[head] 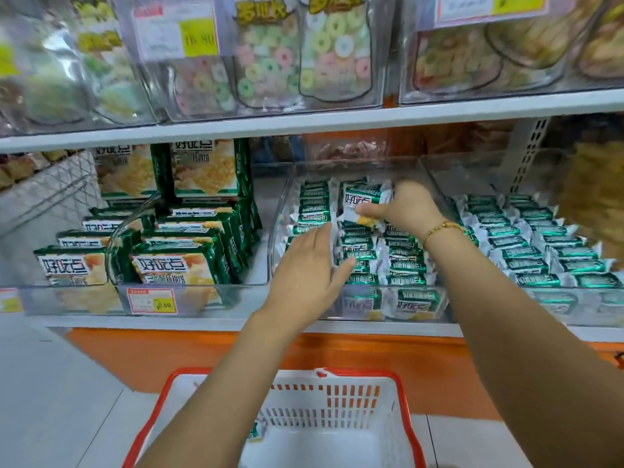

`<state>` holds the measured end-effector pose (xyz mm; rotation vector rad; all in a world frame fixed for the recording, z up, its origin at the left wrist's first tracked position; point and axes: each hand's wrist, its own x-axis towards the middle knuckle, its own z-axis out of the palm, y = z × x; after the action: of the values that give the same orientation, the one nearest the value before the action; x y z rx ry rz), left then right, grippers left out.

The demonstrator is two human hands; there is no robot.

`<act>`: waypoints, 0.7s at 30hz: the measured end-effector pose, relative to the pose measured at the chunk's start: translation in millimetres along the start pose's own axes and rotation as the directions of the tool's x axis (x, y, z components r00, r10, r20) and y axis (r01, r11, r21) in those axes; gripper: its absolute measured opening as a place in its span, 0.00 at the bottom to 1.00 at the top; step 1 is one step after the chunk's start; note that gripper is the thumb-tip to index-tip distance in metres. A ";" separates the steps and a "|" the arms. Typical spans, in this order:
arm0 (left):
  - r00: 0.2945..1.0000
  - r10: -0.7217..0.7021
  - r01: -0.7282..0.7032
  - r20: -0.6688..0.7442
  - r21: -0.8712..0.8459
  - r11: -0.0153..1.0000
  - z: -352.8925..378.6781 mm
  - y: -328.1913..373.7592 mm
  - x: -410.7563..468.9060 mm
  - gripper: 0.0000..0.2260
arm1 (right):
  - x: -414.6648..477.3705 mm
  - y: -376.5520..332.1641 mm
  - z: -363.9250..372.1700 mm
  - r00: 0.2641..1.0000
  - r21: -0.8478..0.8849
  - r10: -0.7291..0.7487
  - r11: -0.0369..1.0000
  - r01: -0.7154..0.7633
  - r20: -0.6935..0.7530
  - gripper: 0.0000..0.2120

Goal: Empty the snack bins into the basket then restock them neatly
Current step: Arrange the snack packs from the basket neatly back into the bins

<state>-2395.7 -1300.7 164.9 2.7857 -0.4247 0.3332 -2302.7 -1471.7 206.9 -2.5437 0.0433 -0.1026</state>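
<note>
Red-rimmed basket [337,396] below; left hand [309,275] spread over binned packets [358,246]; right hand [405,207] pinching green "好吃点" packet [363,199].

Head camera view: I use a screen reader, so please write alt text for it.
The right hand grips a green snack packet over a clear bin of neatly rowed packets on a shop shelf; the open left hand reaches into the same bin. A red-rimmed white basket sits below.
</note>
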 end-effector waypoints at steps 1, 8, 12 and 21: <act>1.000 -0.012 0.012 -0.020 0.005 1.000 2.1 -1.2 0.6 0.30 | 9.6 -0.5 4.5 0.999 -0.039 -0.001 0.999 0.003 0.041 0.33; 0.993 0.003 -0.005 -0.122 -0.022 1.000 13.8 -9.4 2.2 0.30 | 44.5 1.2 25.0 0.996 0.021 0.041 0.999 -0.043 0.073 0.33; 0.983 0.016 -0.023 -0.185 -0.035 0.999 16.4 -11.9 2.5 0.31 | 46.0 -5.8 38.7 0.994 -0.007 0.100 0.995 -0.100 0.053 0.38; 0.973 -0.045 -0.040 -0.225 -0.359 0.933 1.9 -18.1 -30.8 0.28 | 11.5 -14.2 16.7 0.999 -0.117 0.046 0.992 -0.042 0.028 0.23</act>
<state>-2418.1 -1277.1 150.1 2.3554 -0.3818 0.5144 -2289.7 -1451.2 201.8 -2.6589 0.0958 -0.0444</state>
